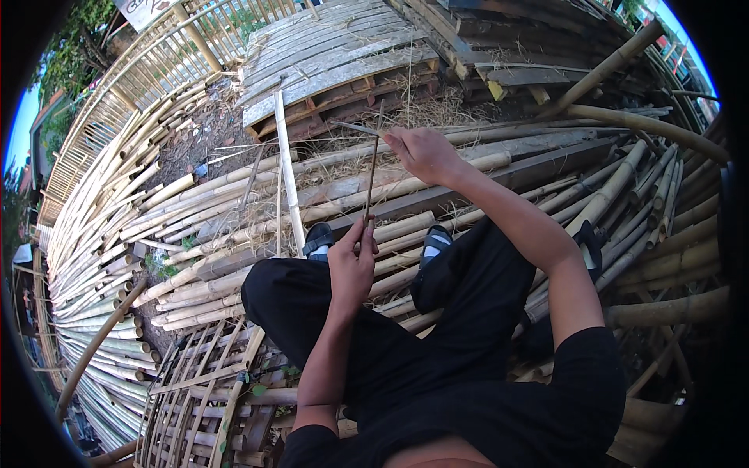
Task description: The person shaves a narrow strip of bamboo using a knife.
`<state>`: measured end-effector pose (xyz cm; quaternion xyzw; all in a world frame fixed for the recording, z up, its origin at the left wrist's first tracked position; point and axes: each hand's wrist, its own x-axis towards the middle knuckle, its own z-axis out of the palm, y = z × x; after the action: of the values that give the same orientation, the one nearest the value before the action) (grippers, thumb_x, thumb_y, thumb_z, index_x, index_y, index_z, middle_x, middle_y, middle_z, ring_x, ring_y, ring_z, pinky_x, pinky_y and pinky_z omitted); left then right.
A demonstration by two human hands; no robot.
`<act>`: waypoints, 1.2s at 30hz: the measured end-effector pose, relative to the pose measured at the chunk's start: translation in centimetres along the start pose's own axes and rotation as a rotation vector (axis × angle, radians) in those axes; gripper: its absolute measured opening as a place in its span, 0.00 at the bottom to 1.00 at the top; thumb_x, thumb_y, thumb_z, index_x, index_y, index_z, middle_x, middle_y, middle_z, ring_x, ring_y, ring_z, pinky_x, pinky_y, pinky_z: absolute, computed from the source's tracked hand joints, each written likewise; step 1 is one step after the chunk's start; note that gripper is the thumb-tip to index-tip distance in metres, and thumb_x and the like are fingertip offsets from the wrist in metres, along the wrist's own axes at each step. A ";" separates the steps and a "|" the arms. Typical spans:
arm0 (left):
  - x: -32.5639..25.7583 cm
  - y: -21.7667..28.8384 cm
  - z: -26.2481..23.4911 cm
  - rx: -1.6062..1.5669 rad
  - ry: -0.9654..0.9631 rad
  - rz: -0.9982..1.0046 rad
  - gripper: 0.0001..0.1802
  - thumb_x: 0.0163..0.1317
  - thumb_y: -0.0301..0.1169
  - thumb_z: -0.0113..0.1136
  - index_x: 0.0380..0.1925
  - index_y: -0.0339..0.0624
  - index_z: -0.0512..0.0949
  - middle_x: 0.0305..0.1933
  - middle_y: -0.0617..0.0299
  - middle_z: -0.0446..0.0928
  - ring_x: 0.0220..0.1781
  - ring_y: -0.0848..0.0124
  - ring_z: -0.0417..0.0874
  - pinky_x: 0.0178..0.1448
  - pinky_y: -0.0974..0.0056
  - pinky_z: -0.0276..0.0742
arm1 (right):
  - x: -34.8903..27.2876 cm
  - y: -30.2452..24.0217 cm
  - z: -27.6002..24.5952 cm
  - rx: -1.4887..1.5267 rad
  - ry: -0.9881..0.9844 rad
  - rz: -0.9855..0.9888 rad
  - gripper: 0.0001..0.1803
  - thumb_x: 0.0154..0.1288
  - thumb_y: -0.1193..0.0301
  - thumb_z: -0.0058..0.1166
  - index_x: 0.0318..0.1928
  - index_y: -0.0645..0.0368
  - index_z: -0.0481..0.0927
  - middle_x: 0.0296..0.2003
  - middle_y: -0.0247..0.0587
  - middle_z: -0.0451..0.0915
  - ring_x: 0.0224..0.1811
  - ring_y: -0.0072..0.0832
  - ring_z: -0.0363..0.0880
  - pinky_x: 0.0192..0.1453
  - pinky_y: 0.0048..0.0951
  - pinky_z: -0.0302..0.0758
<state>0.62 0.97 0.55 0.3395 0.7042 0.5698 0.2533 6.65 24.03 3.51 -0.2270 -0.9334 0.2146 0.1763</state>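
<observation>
My left hand (353, 264) is closed around the lower end of a thin brown stick (372, 183), which looks like a bamboo strip and points up and away from me. Above and to the right, my right hand (425, 154) is closed on a knife, its handle hidden in the fist. The narrow grey knife blade (353, 127) points left and crosses the stick near its upper part. Whether the edge touches the stick, I cannot tell. Both hands are over my bent knees, in front of my sandalled feet.
Bamboo poles (234, 204) lie under and around my feet. A wooden pallet stack (335, 58) stands ahead, and a pale upright bamboo slat (289, 171) leans before it. A woven bamboo lattice (204, 394) is at lower left. Thick poles (608, 70) slant at the right.
</observation>
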 end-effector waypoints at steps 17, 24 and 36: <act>0.1 0.0 -0.2 0.134 0.060 0.037 0.13 0.70 0.28 0.54 0.51 0.35 0.79 0.22 0.72 0.65 0.24 0.83 0.63 0.26 0.73 0.60 | 0.0 0.8 0.9 -0.052 0.032 -0.164 0.25 0.74 0.51 0.39 0.30 0.58 0.77 0.21 0.52 0.78 0.28 0.53 0.79 0.32 0.50 0.74; 0.2 -0.7 -0.3 0.307 0.088 0.168 0.13 0.70 0.26 0.52 0.51 0.32 0.78 0.19 0.65 0.64 0.22 0.80 0.62 0.26 0.69 0.62 | 0.2 1.6 1.4 -0.077 0.067 -0.234 0.24 0.72 0.51 0.44 0.28 0.57 0.76 0.19 0.50 0.77 0.25 0.50 0.80 0.29 0.47 0.74; 0.7 -1.6 -0.5 0.279 0.112 0.118 0.14 0.70 0.29 0.53 0.50 0.31 0.77 0.20 0.57 0.72 0.24 0.78 0.68 0.30 0.68 0.68 | 2.5 2.8 3.3 -0.169 0.056 -0.309 0.24 0.72 0.50 0.42 0.30 0.57 0.73 0.21 0.49 0.77 0.27 0.50 0.79 0.29 0.48 0.73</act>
<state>-0.51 0.97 -0.88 0.3799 0.7684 0.4984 0.1300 4.15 26.47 0.00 -0.1007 -0.9667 0.0995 0.2132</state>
